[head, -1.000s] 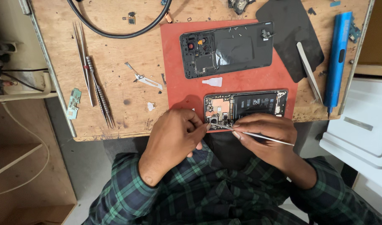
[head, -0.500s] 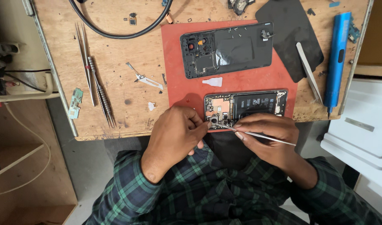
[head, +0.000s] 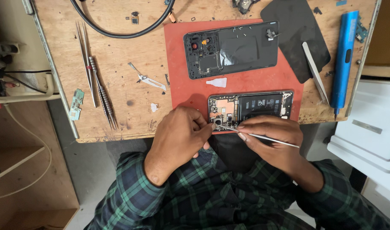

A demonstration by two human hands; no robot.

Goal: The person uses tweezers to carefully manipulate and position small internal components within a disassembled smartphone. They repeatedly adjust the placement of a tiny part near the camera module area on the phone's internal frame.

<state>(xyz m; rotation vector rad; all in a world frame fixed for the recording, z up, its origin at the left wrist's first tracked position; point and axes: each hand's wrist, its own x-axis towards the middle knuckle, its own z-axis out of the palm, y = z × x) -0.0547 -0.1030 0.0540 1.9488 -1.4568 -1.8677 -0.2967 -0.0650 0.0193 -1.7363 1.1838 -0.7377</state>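
Opened phone on red mat, right hand pinching tweezers, left hand fingers pressed together.

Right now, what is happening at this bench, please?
A person in a plaid shirt works on an opened phone lying on a red mat at the near edge of a wooden bench. The right hand holds thin tweezers with the tip at the phone's left end, by the camera area. The left hand steadies that same corner. The phone's back cover lies further up the mat. A blue screwdriver rests at the right.
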